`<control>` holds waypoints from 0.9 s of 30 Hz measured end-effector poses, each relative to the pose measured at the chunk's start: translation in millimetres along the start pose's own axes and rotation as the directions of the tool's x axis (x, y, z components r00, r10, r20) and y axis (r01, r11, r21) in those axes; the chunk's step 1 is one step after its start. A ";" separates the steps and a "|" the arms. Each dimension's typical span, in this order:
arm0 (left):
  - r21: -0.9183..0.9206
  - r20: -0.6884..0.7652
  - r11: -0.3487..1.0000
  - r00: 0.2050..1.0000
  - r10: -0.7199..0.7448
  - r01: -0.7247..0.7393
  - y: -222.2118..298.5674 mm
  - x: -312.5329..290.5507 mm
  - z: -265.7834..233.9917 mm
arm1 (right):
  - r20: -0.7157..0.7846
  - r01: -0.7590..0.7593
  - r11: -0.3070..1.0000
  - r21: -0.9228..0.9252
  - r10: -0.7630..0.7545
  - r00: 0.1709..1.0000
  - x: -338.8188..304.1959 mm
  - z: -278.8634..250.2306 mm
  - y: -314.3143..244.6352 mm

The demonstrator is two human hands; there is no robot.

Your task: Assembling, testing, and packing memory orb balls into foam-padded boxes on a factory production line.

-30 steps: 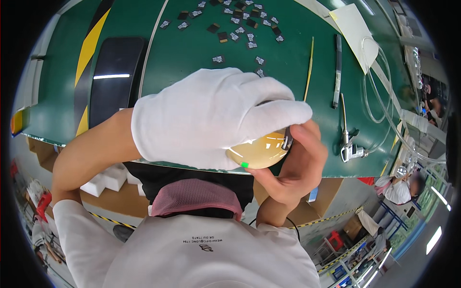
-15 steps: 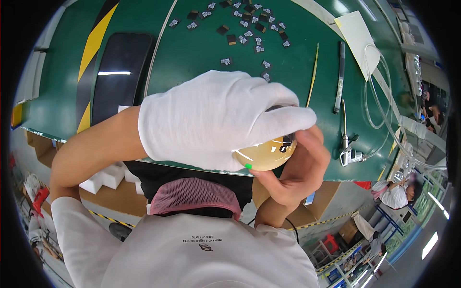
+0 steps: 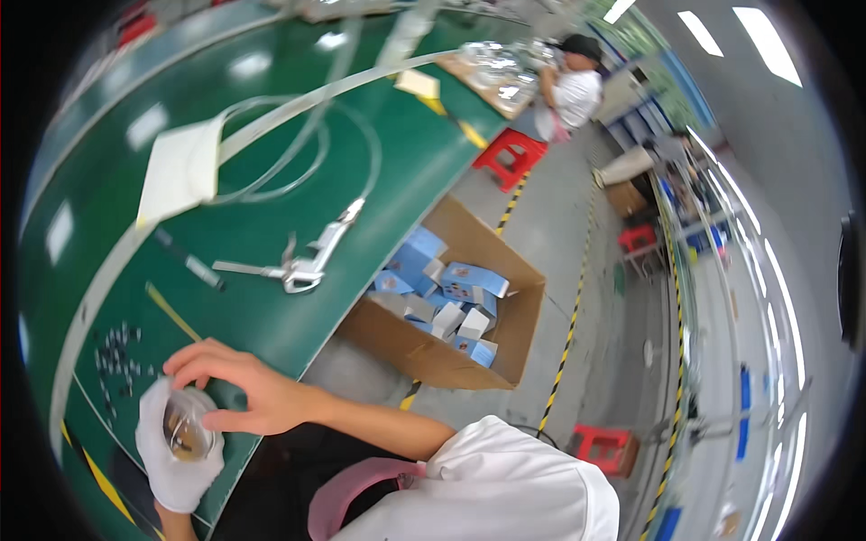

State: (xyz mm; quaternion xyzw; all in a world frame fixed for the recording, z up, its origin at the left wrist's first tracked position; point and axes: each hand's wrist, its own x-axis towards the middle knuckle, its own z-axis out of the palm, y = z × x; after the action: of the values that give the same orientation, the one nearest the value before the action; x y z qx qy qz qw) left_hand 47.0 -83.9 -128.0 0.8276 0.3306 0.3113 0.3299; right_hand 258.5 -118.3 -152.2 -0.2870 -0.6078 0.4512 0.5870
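The gloved left hand (image 3: 171,451) cups a small round disc (image 3: 188,428) from below, fingers curled around its rim, low at the near edge of the green counter (image 3: 271,225). The bare right hand (image 3: 239,392) closes over the same disc, fingertips pinching its edge (the disc looks amber and shiny). Small dark parts (image 3: 117,356) lie scattered just beyond the hands. Farther along the counter rests a metal air gun (image 3: 311,257). Beside the counter, on the floor, stands an open cardboard box (image 3: 451,316) of blue-and-white cartons.
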 end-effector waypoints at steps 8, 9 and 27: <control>0.102 -0.007 0.984 0.989 0.147 -0.146 -17.1 -7.2 3.7 | -0.182 0.067 0.992 -0.105 -0.085 0.980 -9.2 9.2 15.5; 0.103 -0.005 0.985 0.990 0.139 -0.138 -21.5 -9.9 2.8 | -0.161 0.061 0.992 -0.112 -0.079 0.984 -7.9 11.0 19.1; 0.075 0.003 0.992 0.995 0.099 -0.099 -15.2 -9.5 3.3 | -0.253 -0.032 0.986 -0.163 -0.011 0.967 -8.5 6.8 12.6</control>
State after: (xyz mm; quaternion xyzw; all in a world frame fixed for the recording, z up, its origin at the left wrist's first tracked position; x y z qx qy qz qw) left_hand 38.6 -83.6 -144.2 0.8546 0.3008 0.3150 0.2826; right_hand 250.8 -121.8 -166.5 -0.3933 -0.5619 0.3618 0.6314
